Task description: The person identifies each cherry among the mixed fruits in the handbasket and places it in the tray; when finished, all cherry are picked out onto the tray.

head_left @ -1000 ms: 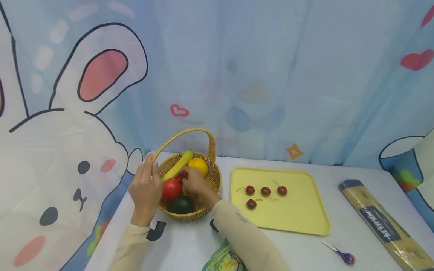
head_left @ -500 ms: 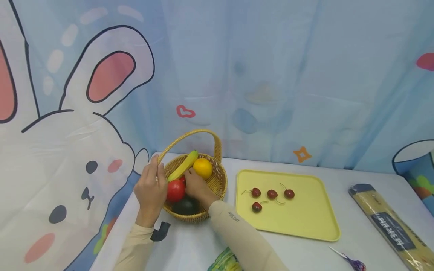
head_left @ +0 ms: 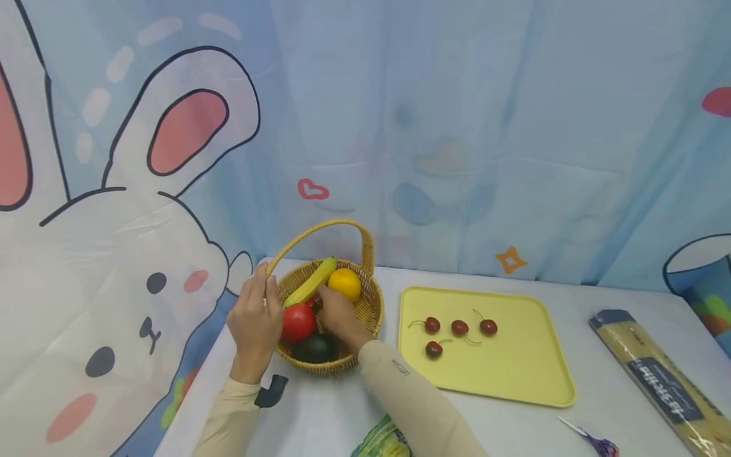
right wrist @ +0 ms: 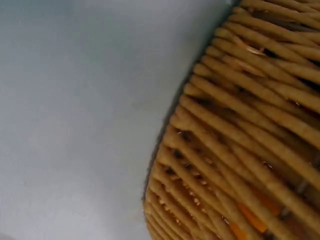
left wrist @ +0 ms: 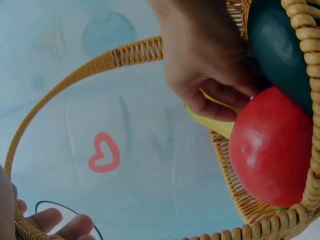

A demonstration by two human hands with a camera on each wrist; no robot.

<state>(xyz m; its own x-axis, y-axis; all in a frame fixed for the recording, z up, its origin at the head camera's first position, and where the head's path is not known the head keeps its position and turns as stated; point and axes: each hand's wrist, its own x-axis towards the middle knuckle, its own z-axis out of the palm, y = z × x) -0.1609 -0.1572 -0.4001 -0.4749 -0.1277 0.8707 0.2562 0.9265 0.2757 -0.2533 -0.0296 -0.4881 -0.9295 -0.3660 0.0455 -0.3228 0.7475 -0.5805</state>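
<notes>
A wicker basket (head_left: 325, 367) stands at the back of the table. My left hand (head_left: 255, 314) holds the left side of its arched handle (head_left: 320, 226); in the left wrist view, the left fingers (left wrist: 75, 226) are at that handle. My right hand (head_left: 341, 315) reaches down inside the basket, its fingers bent beside a banana (head_left: 311, 284) and a round red fruit (head_left: 298, 322). A small dark red thing (head_left: 313, 305) shows by those fingers. I cannot tell whether the right fingertips, partly hidden, hold anything. An orange (head_left: 345, 284) and a dark green avocado-shaped fruit (head_left: 316, 348) also lie in the basket.
To the right, a yellow tray (head_left: 508, 374) carries several cherries (head_left: 459, 327). Beyond it lie a long flat pack (head_left: 657, 381) and a lollipop (head_left: 599, 445). A green printed bag (head_left: 381, 439) is partly under the right sleeve. A curtain (head_left: 445, 127) hangs behind the table.
The head view has shifted, so the scene appears farther right. My right hand has moved slightly within the basket, away from the small dark red thing. The left hand stays at the handle.
</notes>
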